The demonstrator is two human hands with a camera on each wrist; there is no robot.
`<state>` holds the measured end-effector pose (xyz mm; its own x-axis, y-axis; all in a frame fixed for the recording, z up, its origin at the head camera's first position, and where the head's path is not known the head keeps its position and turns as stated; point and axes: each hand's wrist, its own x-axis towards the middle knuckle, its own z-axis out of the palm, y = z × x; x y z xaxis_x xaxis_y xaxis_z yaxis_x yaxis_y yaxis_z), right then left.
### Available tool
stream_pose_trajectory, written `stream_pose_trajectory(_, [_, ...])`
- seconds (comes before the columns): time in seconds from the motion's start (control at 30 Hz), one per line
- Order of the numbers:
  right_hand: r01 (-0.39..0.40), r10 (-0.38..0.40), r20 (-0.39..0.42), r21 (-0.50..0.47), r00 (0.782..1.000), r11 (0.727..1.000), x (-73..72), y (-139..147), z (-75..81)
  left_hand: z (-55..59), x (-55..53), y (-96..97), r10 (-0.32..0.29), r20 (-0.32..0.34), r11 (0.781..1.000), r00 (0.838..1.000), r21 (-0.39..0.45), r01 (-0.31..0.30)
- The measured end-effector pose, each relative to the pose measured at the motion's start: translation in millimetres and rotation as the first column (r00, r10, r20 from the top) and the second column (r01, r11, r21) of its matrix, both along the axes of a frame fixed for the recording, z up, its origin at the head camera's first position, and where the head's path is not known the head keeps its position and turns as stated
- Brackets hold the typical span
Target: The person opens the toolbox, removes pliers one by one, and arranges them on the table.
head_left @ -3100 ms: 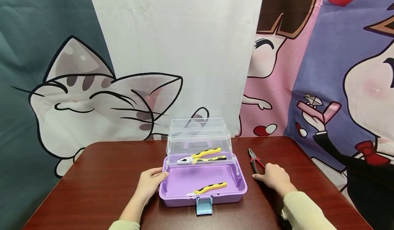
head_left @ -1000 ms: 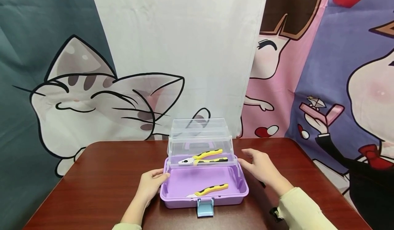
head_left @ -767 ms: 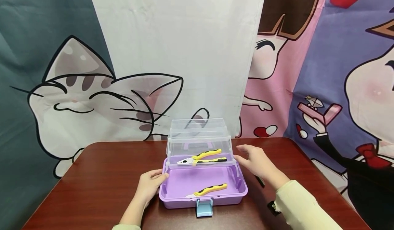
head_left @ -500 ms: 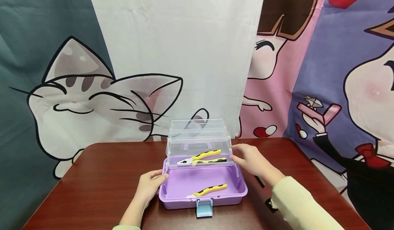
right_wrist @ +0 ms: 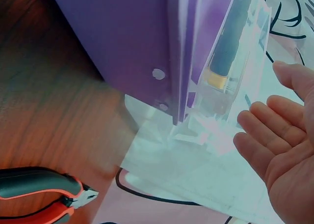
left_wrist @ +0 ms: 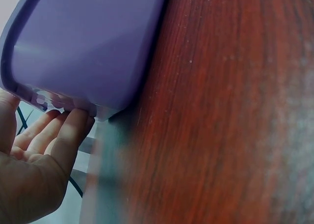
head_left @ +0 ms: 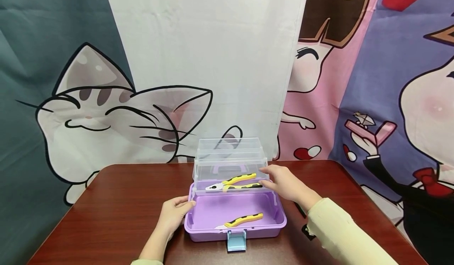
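An open purple toolbox [head_left: 235, 232] with a raised clear tray and lid stands on the table. My left hand [head_left: 172, 214] grips its left rim, thumb over the edge and fingers against the outer wall. Yellow-and-black pliers [head_left: 239, 178] lie in the clear tray [head_left: 209, 193]. At their handle ends hovers my right hand [head_left: 283, 181], its fingers extended and holding nothing. In the right wrist view that hand is apart from the tray. A yellow-and-black handled tool [head_left: 244, 219] lies in the box bottom, its head partly hidden by the front wall.
Red-and-black pliers [right_wrist: 41, 187] lie on the wooden table [head_left: 134, 194] to the right of the box; in the head view my right arm covers most of them. A blue latch [head_left: 236, 241] hangs down in front. Behind the table hangs a cartoon-printed cloth [head_left: 248, 60].
My right hand has left the red-and-black pliers on the table and moved left to the clear tray's right end. The left hand stays on the box rim.
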<state>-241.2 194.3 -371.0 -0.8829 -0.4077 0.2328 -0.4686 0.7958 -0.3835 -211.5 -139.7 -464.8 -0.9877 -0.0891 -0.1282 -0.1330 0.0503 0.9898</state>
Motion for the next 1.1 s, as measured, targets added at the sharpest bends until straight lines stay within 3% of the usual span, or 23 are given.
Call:
stream_pose_trajectory(0.6, [-0.076, 0.073, 0.034, 0.08, 0.997, 0.994, -15.3, -15, -1.4, -0.6, -0.3, -0.4, 0.006, -0.001, 1.0, 1.0, -0.006, -0.006])
stream_pose_trajectory(0.9, [-0.07, 0.057, 0.126, 0.102, 0.99, 0.992, -21.4, -24, -0.8, 0.5, 0.8, 0.5, 0.005, -0.002, 1.0, 1.0, 0.009, -0.005])
stream_pose_trajectory(1.1, [-0.112, 0.096, 0.137, 0.121, 0.986, 0.986, -26.6, -29, -3.5, 0.2, 1.3, 0.3, -0.001, -0.003, 1.0, 1.0, 0.005, 0.001])
